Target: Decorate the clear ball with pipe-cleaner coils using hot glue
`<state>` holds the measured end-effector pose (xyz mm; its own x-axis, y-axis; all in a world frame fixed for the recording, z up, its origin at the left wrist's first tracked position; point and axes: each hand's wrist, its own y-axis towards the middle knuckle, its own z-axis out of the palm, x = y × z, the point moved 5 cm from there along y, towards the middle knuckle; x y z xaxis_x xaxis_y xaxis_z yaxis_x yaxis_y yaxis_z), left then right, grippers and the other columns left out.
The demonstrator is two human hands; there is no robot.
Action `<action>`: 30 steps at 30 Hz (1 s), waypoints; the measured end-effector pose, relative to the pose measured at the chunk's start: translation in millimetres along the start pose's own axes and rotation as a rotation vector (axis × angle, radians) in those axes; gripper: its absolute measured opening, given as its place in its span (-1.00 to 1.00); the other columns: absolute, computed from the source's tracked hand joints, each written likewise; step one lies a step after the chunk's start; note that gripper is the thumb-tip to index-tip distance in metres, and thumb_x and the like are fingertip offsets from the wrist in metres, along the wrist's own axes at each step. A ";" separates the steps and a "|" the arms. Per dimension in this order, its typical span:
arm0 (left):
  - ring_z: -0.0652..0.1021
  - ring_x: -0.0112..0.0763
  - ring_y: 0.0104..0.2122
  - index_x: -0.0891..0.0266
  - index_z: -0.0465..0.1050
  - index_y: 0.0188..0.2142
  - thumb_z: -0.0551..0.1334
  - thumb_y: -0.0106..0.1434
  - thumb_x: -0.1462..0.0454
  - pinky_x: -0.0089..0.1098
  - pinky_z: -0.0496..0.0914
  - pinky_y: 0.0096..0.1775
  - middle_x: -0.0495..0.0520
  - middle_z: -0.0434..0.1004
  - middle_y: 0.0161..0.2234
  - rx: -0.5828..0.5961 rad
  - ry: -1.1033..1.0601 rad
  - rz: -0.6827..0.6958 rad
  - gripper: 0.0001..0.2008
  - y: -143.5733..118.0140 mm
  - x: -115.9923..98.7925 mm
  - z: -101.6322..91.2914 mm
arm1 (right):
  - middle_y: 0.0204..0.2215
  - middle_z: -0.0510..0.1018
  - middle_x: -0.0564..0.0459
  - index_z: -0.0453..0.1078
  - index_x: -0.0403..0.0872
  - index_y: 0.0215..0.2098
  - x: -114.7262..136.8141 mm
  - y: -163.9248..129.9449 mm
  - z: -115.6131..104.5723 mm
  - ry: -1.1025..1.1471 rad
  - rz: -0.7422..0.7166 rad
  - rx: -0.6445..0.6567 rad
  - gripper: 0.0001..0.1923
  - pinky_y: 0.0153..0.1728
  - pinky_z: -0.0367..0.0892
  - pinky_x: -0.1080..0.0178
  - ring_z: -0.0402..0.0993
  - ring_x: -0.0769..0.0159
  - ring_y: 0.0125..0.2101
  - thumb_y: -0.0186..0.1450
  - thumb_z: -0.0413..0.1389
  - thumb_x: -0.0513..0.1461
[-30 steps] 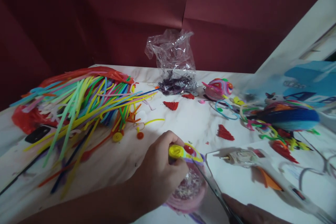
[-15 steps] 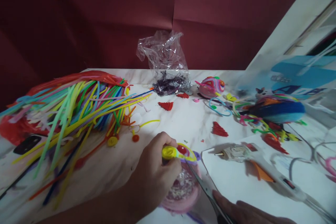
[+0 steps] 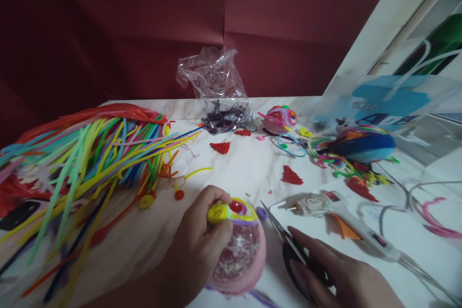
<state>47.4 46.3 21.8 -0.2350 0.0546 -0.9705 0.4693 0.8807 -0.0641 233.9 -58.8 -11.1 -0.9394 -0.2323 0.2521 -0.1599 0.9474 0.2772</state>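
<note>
A round pink craft ball [image 3: 240, 255] with a see-through, glittery side is held by my left hand [image 3: 202, 238], thumb and fingers closed on its top edge. Yellow, white and purple pipe cleaner coils and a red round piece [image 3: 236, 206] cover that edge. My right hand [image 3: 335, 269] is closed round the black handles of a pair of scissors [image 3: 279, 228]. The blades point up and left, apart from the ball, beside a small purple coil [image 3: 262, 212]. Their tips look nearly together.
Loose pipe cleaners [image 3: 90, 154] spill from a red bag at left. A glue gun [image 3: 339, 211] lies on white paper at right. Behind are a clear plastic bag [image 3: 224, 91], a finished-looking pink ball [image 3: 279, 119], red triangular coils [image 3: 291, 175] and a blue oval piece [image 3: 364, 144].
The scissors have pulled away from the ball to the right, and my right hand has come further into view. The small purple coil now shows beside the ball. The whole view has shifted slightly.
</note>
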 end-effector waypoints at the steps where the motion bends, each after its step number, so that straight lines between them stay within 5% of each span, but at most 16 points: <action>1: 0.27 -0.53 -0.53 0.19 0.24 -0.29 0.05 0.09 0.34 -0.50 0.18 -0.51 -0.10 0.28 -0.44 -0.009 0.004 0.000 -0.84 -0.7 0.4 -0.4 | -0.19 0.49 0.06 0.27 -0.05 0.06 -2.3 -0.3 5.6 -0.058 -0.004 0.013 -0.66 -0.48 0.48 0.43 0.51 0.31 -0.39 0.39 -0.11 -0.15; 6: 0.34 -0.49 -0.46 0.18 0.24 -0.28 0.04 0.10 0.37 -0.49 0.25 -0.45 -0.06 0.34 -0.36 -0.013 0.014 0.013 -0.83 -4.4 -1.3 0.0 | -0.28 0.48 0.02 0.28 -0.06 0.05 -4.1 -1.5 32.2 -0.194 -0.021 0.080 -0.65 -0.61 0.45 0.34 0.49 0.31 -0.52 0.36 -0.16 -0.22; 10: 0.35 -0.48 -0.45 0.18 0.25 -0.29 0.05 0.10 0.39 -0.49 0.26 -0.44 -0.07 0.34 -0.39 -0.023 0.030 0.013 -0.83 -4.7 -4.2 0.8 | -0.41 0.42 0.08 0.38 0.00 -0.14 5.1 7.3 16.8 -0.159 -0.041 0.071 -0.69 -0.69 0.35 0.42 0.41 0.41 -0.62 0.38 -0.19 -0.23; 15: 0.39 -0.43 -0.40 0.17 0.23 -0.28 0.05 0.13 0.37 -0.45 0.30 -0.38 -0.06 0.35 -0.40 -0.010 0.008 0.011 -0.86 -5.2 -4.1 3.5 | -0.10 0.32 -0.12 0.28 -0.09 0.05 41.2 25.8 -35.8 -0.088 -0.255 -0.304 -0.69 -0.37 0.44 0.42 0.41 0.32 -0.21 0.41 -0.12 -0.18; 22: 0.42 -0.40 -0.36 0.18 0.23 -0.28 0.04 0.10 0.39 -0.40 0.33 -0.32 -0.04 0.38 -0.37 -0.019 -0.002 0.052 -0.83 -7.7 -5.6 6.5 | 0.09 0.15 -0.17 0.30 -0.10 0.05 69.0 46.8 -28.3 0.003 -0.383 -0.289 -0.64 -0.16 0.38 0.05 0.12 -0.01 0.07 0.38 -0.05 -0.10; 26: 0.39 -0.43 -0.40 0.19 0.24 -0.28 0.05 0.08 0.40 -0.43 0.31 -0.37 -0.06 0.36 -0.39 -0.019 -0.005 0.047 -0.81 -8.2 -6.2 5.9 | 0.06 0.19 -0.20 0.33 -0.14 0.03 67.6 50.5 -23.2 0.022 -0.406 -0.274 -0.63 -0.15 0.35 -0.02 0.13 -0.04 0.06 0.37 -0.02 -0.09; 30: 0.39 -0.48 -0.42 0.18 0.26 -0.21 0.04 0.11 0.42 -0.49 0.27 -0.43 -0.06 0.37 -0.38 0.105 -0.108 0.008 -0.76 -7.2 -7.5 4.5 | 0.01 0.26 -0.20 0.40 -0.16 -0.06 64.1 51.4 -30.6 -0.011 -0.396 -0.291 -0.65 -0.16 0.36 0.00 0.19 0.01 0.02 0.40 -0.08 -0.11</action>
<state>49.7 37.4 28.5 -0.1406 0.0056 -0.9901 0.5586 0.8261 -0.0746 174.7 -31.7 47.7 -0.8271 -0.5582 0.0654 -0.4154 0.6855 0.5979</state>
